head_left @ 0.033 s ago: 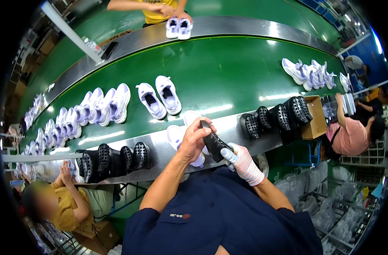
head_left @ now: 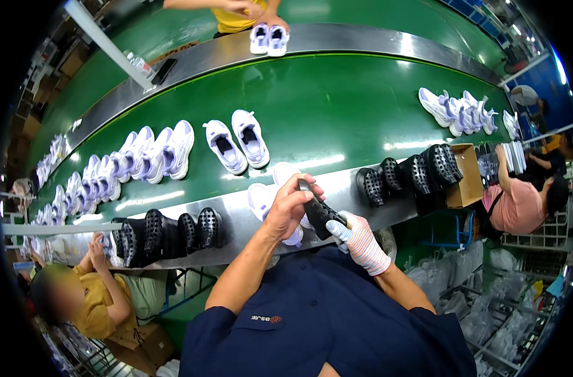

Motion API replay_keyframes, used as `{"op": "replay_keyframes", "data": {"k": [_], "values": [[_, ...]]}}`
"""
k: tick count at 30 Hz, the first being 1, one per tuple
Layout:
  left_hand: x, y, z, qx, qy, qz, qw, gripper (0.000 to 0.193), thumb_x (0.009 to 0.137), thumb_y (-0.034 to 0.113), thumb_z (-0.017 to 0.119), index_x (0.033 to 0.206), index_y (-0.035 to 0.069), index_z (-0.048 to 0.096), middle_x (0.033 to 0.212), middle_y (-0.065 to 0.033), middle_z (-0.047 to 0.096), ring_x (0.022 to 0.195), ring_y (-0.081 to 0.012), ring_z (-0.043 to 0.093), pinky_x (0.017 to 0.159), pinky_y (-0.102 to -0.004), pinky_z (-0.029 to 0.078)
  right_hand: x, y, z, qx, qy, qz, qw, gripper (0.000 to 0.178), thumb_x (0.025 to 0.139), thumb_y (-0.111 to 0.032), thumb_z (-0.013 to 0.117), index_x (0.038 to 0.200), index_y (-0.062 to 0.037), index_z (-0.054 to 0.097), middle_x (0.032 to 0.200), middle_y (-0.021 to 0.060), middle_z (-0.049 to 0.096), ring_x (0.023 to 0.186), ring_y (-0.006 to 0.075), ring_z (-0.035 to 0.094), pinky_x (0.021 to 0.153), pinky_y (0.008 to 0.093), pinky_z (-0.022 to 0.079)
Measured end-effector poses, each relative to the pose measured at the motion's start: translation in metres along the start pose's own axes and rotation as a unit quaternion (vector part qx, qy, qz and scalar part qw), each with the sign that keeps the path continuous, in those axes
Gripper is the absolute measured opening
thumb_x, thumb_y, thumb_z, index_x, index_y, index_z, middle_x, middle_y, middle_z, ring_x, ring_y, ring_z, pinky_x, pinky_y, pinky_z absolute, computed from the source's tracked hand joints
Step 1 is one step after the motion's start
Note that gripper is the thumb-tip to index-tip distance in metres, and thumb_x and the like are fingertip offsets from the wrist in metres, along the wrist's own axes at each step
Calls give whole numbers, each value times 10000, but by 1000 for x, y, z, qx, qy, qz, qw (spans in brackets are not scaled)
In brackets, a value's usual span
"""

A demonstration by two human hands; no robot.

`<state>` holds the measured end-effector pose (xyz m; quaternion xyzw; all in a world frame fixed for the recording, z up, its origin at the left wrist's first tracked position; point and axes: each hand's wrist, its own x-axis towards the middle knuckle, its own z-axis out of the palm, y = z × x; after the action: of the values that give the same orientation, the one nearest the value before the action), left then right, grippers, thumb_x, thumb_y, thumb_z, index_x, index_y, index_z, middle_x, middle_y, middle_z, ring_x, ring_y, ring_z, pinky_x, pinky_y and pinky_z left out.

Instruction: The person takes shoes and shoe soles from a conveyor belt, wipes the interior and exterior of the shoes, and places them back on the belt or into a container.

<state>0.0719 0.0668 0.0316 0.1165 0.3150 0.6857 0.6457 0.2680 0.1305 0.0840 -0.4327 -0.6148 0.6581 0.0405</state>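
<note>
A black shoe tree (head_left: 321,215), dotted with holes, is held at a slant in front of my chest. My bare left hand (head_left: 288,206) is closed around its upper end, thumb along the side. Lower down, my right hand (head_left: 360,240) in a striped knit glove grips the other end. Partly hidden behind my left hand, a white and lilac sneaker (head_left: 259,197) lies on the metal ledge. Its mate (head_left: 284,172) shows just beyond my fingers.
Black shoe trees stand along the metal ledge (head_left: 241,234), several left (head_left: 153,231) and several right (head_left: 417,173), beside a cardboard box (head_left: 465,176). Sneakers line the green belt (head_left: 337,113); one pair (head_left: 251,138) lies ahead. Co-workers sit left (head_left: 104,295) and right (head_left: 519,204); another (head_left: 233,19) stands opposite.
The view has shifted very slightly. Both hands keep the same hold on the black shoe tree.
</note>
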Motion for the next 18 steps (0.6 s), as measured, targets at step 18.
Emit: {"op": "replay_keyframes", "data": {"k": [18], "values": [[70,-66,-59,740,52,191,643,172,796,-12,580,942,-15,672,970,-243,649,973,-409,608,897,-498,505,114,71,40,-487,89,-4,869,297,897,-256,672,1081,-23,661,943,225,720,921,420,698,827,494,560]]}}
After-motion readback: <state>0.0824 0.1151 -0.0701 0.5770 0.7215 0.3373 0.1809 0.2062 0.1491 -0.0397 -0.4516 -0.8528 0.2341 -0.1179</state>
